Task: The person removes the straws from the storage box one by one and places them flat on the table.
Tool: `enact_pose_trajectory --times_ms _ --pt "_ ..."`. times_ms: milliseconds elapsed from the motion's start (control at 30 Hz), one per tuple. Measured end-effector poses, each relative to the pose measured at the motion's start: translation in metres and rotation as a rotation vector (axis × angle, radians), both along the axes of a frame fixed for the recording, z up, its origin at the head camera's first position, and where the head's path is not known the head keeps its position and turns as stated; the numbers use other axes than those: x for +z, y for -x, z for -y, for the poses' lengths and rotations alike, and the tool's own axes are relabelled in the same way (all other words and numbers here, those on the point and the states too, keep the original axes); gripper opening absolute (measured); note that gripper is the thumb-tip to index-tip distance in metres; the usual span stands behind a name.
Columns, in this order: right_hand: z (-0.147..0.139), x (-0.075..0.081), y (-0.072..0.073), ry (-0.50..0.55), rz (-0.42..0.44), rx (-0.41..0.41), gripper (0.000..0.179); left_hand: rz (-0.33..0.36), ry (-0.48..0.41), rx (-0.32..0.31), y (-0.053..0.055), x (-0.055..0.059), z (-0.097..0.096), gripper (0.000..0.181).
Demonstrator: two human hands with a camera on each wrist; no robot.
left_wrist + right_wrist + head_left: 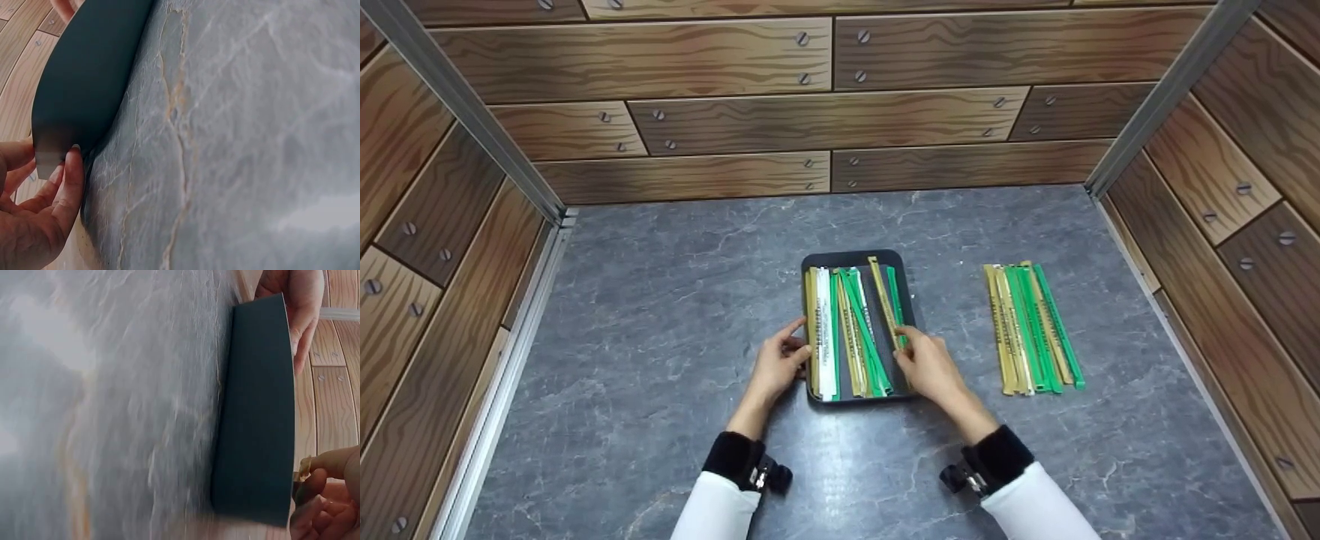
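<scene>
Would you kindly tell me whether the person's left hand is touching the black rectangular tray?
Touching: the left wrist view shows the left hand gripping the black rectangular tray by its side.

**Open ground beyond the tray, crowding within it**

A hand could reach the tray (851,259) from the far side, where bare tabletop (682,300) runs back to the wooden back wall (697,124). The left hand (780,364) blocks the left rim with its grip; the right hand (930,367) blocks the lower right, pinching a gold strip (884,296). Slanted green strips (871,356) crowd the middle, leaving a narrow gap beside the gold one. A lane separates the tray from the right-hand pile (1030,330), narrowed near the right hand.
</scene>
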State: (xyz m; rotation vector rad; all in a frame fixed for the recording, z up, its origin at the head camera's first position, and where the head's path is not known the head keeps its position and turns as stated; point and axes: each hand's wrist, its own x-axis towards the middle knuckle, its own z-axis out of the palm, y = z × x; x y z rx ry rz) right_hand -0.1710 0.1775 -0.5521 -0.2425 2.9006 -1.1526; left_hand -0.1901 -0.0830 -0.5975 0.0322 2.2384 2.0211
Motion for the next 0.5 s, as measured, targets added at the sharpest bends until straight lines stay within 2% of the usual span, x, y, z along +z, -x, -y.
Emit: enact_pose_trajectory --times_ms 267,400,500 --pt "-0.052 0.007 -0.002 -0.094 -0.124 -0.126 0.032 0.000 0.005 -0.001 0.001 0.000 0.000 0.053" --pt "-0.084 0.008 -0.004 -0.194 -0.119 -0.211 0.032 0.003 0.015 0.001 0.001 -0.001 0.000 0.054" --pt "-0.106 0.006 -0.006 -0.268 -0.071 -0.285 0.032 -0.003 0.020 -0.006 0.001 -0.001 0.000 0.054"
